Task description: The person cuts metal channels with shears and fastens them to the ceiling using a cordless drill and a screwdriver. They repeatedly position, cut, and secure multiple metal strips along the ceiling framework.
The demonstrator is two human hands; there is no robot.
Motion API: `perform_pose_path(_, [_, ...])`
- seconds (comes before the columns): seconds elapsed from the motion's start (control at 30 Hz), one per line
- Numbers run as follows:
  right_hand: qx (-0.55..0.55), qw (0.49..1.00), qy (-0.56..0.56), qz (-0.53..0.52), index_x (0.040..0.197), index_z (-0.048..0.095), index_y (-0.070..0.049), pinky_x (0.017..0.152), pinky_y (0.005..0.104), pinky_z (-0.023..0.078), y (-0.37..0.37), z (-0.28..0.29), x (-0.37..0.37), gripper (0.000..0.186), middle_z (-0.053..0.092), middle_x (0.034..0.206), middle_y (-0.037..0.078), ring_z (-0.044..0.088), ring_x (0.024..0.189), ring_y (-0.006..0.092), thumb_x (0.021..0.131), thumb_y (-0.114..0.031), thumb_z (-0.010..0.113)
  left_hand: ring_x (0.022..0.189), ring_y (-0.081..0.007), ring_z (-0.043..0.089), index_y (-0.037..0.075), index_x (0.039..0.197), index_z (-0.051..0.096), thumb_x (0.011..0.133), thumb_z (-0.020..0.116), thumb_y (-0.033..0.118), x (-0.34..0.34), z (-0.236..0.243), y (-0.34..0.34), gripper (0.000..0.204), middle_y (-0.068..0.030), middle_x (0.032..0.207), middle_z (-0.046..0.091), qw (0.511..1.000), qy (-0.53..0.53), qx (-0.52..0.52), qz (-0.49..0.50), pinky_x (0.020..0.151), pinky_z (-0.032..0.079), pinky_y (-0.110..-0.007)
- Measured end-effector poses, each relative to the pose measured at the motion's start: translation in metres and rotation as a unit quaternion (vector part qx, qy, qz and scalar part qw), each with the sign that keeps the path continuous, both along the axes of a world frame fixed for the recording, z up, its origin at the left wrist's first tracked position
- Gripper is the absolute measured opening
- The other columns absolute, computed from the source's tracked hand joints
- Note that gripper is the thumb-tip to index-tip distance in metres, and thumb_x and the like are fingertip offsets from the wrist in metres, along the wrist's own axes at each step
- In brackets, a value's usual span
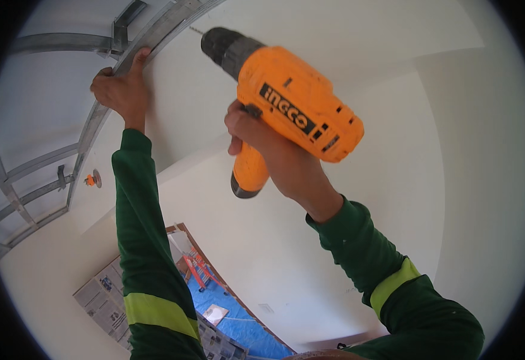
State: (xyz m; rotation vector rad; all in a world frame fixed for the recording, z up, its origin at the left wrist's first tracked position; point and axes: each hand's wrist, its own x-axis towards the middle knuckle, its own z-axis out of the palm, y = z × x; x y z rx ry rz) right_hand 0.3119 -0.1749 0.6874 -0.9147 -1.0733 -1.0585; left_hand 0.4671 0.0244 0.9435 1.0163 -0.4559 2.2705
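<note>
My right hand (274, 147) is wrapped round the grip of an orange and black cordless drill (301, 99), which is raised high. A thin bit (196, 29) sticks out of its black chuck (226, 48) and points up and left. The bit's tip is close to the edge of a metal ceiling channel (160, 25); whether they touch I cannot tell. My left hand (121, 90) grips that channel, with the thumb along its near face and the fingers curled over the far side.
More grey metal framing (58, 43) crosses the ceiling at the left. White walls (358, 252) surround me. An orange and metal round fitting (93, 179) sits on the wall. Below, newspaper sheets (103, 303), blue floor sheeting (241, 327) and a red ladder (198, 270) show through a doorway.
</note>
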Motion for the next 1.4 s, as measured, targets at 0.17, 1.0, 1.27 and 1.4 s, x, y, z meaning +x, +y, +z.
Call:
perform_pose_path(0.17, [0.057, 0.994, -0.062, 0.068, 0.102, 0.07, -0.006, 0.075, 0.035, 0.061, 0.018, 0.04, 0.013, 0.011, 0.07, 0.089, 0.003, 0.072, 0.075, 0.0151, 0.098, -0.013, 0.077, 0.129, -0.0507, 0.061, -0.009, 0.132, 0.063, 0.09, 0.061, 0.091, -0.013, 0.017, 0.038, 0.108, -0.0335, 0.129, 0.068, 0.973, 0.13, 0.138, 0.133, 0.112, 0.046, -0.057])
perform_pose_path(1.0, [0.156, 0.936, -0.07, 0.308, 0.101, 0.069, -0.007, 0.072, 0.0368, 0.061, 0.075, 0.083, 0.051, 0.012, 0.068, 0.083, 0.001, 0.07, 0.07, 0.0159, 0.094, -0.012, 0.078, 0.08, -0.0158, 0.068, -0.002, 0.108, 0.083, 0.085, 0.093, 0.053, -0.049, 0.048, 0.077, 0.06, -0.0077, 0.089, 0.078, 0.86, 0.368, 0.349, 0.059, 0.078, 0.056, -0.035])
perform_pose_path(1.27, [0.163, 0.913, -0.063, 0.368, 0.101, 0.07, -0.008, 0.072, 0.0385, 0.062, 0.088, 0.102, 0.056, 0.014, 0.067, 0.081, 0.002, 0.071, 0.07, 0.0182, 0.093, -0.014, 0.08, 0.088, -0.0222, 0.072, -0.008, 0.112, 0.078, 0.079, 0.096, 0.061, -0.051, 0.063, 0.081, 0.078, -0.0141, 0.097, 0.078, 0.848, 0.375, 0.364, 0.089, 0.081, 0.057, -0.036])
perform_pose_path(1.4, [0.161, 0.918, -0.075, 0.355, 0.101, 0.07, -0.008, 0.072, 0.0389, 0.062, 0.089, 0.104, 0.06, 0.015, 0.067, 0.081, 0.002, 0.071, 0.07, 0.0182, 0.093, -0.015, 0.08, 0.096, -0.0282, 0.073, -0.014, 0.118, 0.072, 0.078, 0.092, 0.072, -0.057, 0.068, 0.082, 0.097, -0.0207, 0.102, 0.076, 0.829, 0.423, 0.334, 0.146, 0.083, 0.058, -0.039])
